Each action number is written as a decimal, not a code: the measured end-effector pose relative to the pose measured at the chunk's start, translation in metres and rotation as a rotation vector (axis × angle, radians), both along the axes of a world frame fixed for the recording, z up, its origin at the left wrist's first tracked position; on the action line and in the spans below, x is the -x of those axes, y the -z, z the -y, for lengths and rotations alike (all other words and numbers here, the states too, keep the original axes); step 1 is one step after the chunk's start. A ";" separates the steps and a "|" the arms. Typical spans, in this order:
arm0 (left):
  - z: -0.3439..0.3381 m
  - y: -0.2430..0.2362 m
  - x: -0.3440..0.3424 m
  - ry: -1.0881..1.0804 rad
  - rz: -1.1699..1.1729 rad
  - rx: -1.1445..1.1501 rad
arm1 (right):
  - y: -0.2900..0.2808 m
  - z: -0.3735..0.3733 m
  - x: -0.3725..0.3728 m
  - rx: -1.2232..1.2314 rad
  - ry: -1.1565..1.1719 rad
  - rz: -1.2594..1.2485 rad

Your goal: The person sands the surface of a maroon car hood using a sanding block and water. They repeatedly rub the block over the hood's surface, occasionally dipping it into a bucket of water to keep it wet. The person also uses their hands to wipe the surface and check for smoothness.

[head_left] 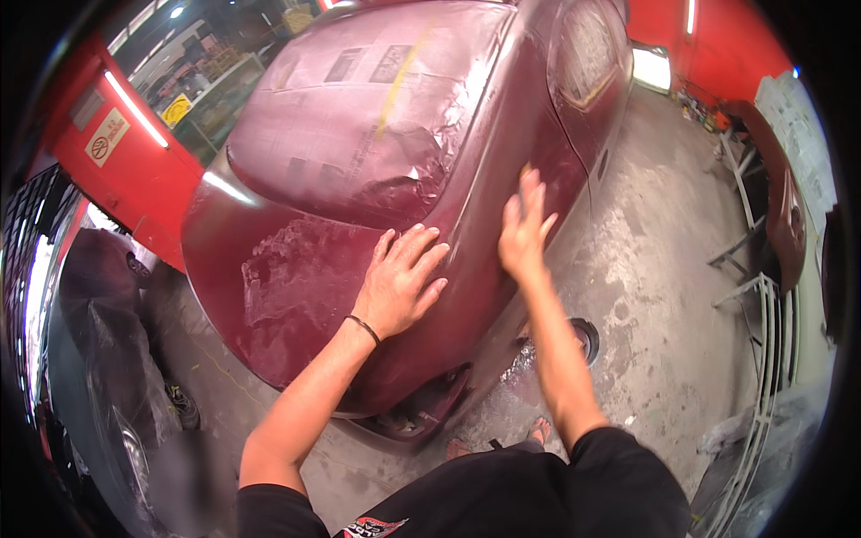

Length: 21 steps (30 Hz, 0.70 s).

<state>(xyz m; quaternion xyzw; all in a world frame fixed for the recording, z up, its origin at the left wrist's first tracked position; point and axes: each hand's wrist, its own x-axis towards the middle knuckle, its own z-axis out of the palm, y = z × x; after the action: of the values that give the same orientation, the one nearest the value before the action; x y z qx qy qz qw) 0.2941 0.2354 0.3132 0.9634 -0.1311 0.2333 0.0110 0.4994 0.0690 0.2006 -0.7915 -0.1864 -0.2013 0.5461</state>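
My left hand [404,273] rests palm down with fingers apart on the maroon car body [296,323], just below the corner of a large window covered in creased masking [350,108] with yellow tape. A rough, paler patch shows on the panel left of that hand. Farther right and higher, my right hand [529,224] is on the curved side panel, fingers stretched out and slightly blurred; a small tan smear at its fingertips is too unclear to name. Below the hands is a dark opening [421,403] low in the car's body.
A dark round bucket [585,342] sits on the wet concrete floor [646,269] beside my feet. Loose brown panels [776,197] on metal stands [762,341] line the right. Dark plastic-draped parts [99,332] stand at left, near a red wall [157,188].
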 end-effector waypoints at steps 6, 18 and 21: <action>0.010 -0.015 -0.066 0.202 0.033 0.025 | 0.048 0.044 0.131 0.304 -0.258 0.067; 0.046 -0.053 -0.268 0.141 0.033 -0.423 | 0.035 0.022 0.089 0.197 -0.123 0.069; 0.058 -0.053 -0.268 0.149 0.021 -0.406 | 0.051 0.040 0.119 0.172 -0.226 0.015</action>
<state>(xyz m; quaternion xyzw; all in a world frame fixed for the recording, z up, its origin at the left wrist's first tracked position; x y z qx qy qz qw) 0.5617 0.1775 0.3661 0.9311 -0.2462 0.2107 -0.1676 0.3803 0.0289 0.1497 -0.8078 -0.2951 -0.1279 0.4940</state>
